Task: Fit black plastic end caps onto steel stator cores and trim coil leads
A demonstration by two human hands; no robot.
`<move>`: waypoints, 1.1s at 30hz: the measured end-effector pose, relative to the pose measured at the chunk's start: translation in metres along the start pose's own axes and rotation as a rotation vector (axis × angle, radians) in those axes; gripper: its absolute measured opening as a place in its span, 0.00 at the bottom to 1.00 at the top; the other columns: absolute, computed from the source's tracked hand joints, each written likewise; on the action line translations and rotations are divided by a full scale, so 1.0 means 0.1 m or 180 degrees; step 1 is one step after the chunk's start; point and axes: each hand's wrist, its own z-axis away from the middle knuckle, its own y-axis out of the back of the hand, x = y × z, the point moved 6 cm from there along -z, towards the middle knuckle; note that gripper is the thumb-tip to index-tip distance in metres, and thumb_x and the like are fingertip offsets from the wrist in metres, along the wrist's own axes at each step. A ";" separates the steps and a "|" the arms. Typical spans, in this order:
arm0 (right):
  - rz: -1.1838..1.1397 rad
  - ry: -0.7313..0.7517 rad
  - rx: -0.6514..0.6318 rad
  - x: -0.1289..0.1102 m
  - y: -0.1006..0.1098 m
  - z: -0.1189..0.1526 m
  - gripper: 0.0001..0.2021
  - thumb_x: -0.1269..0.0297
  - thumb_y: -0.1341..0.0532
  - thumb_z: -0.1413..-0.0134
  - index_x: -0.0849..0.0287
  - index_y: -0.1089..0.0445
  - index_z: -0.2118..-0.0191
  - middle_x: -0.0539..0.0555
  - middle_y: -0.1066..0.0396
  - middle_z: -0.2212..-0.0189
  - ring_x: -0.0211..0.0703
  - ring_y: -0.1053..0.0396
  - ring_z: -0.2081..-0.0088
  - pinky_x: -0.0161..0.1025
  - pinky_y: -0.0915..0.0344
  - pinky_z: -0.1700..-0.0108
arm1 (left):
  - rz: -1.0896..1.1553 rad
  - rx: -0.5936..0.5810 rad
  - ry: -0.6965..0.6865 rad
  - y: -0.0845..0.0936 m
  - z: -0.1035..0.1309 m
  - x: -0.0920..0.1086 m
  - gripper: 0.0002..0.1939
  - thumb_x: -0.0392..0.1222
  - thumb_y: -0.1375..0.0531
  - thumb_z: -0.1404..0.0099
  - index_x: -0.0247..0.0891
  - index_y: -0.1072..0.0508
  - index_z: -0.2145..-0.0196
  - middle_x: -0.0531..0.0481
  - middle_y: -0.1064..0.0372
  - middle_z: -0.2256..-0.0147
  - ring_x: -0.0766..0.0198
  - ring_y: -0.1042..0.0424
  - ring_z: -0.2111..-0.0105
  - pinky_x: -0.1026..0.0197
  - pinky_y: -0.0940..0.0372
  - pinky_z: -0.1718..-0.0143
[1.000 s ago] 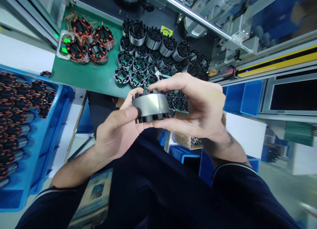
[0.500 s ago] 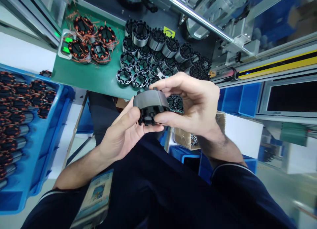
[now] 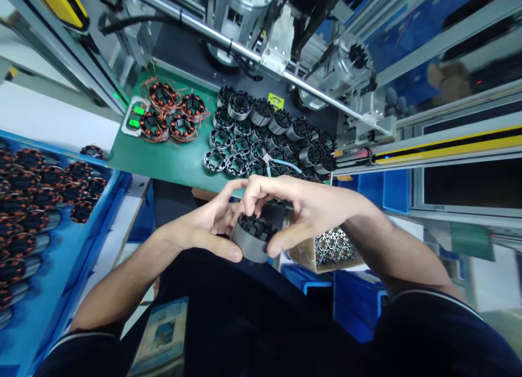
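Note:
Between both hands, in front of my body, is an unwound motor stator (image 3: 252,242), a grey metal ring with black toothed insulation on top. My left hand (image 3: 212,224) grips its left side, thumb against the outer wall. My right hand (image 3: 299,208) holds the right side, with its thumb low on the wall and its fingers curled over the top. Beyond the hands, rows of similar bare stators (image 3: 240,146) stand on a green mat (image 3: 175,167), some stacked. Several stators wound with copper wire (image 3: 163,94) sit to their left, loose wire ends sticking out.
At left, a blue crate (image 3: 77,246) holds many wound stators. An open cardboard box (image 3: 314,257) with metal rings stands right of my hands. A winding machine (image 3: 244,18) with a metal rod spans the back. A pale blue hose (image 3: 285,164) lies over the stators.
The stator has been turned so its toothed top now faces up towards me. Both hands have shifted their hold and sit lower in view. The camera view has moved, showing more of the machine.

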 end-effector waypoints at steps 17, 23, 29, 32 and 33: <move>0.4047 -0.0611 0.2684 -0.96 2.96 -1.32 0.30 0.53 0.21 0.36 0.66 0.20 0.35 0.53 0.16 0.39 0.36 0.27 0.49 0.33 0.31 0.42 | -0.2644 0.4348 -0.2955 1.90 0.90 0.75 0.23 0.30 0.22 0.39 0.46 0.19 0.49 0.50 0.30 0.43 0.37 0.43 0.25 0.46 0.39 0.30; 0.4076 -0.0996 0.2251 -0.82 3.23 -1.49 0.34 0.52 0.17 0.45 0.68 0.16 0.38 0.51 0.13 0.48 0.31 0.26 0.55 0.30 0.30 0.47 | -0.2562 0.4418 -0.3232 1.94 0.88 0.72 0.22 0.29 0.25 0.42 0.45 0.14 0.51 0.46 0.28 0.49 0.35 0.37 0.31 0.43 0.49 0.24; 0.4205 -0.1134 0.1779 -0.89 3.30 -1.57 0.34 0.48 0.19 0.42 0.65 0.15 0.36 0.49 0.13 0.53 0.36 0.21 0.54 0.35 0.27 0.42 | -0.3356 0.4637 -0.2773 1.89 0.85 0.73 0.15 0.37 0.27 0.36 0.47 0.22 0.53 0.44 0.28 0.47 0.38 0.31 0.35 0.40 0.43 0.26; 0.4378 -0.1160 0.1647 -0.89 3.35 -1.63 0.32 0.55 0.15 0.45 0.63 0.13 0.38 0.54 0.12 0.53 0.42 0.17 0.52 0.44 0.22 0.37 | -0.3993 0.5047 -0.2788 1.91 0.82 0.73 0.17 0.44 0.26 0.38 0.44 0.26 0.55 0.41 0.27 0.51 0.39 0.27 0.42 0.39 0.34 0.32; 0.4440 -0.1176 0.1599 -0.89 3.37 -1.65 0.32 0.56 0.14 0.47 0.62 0.13 0.38 0.55 0.12 0.53 0.43 0.16 0.52 0.46 0.21 0.37 | -0.4076 0.5138 -0.2832 1.93 0.82 0.73 0.17 0.45 0.26 0.39 0.44 0.26 0.55 0.40 0.26 0.53 0.40 0.26 0.44 0.40 0.32 0.34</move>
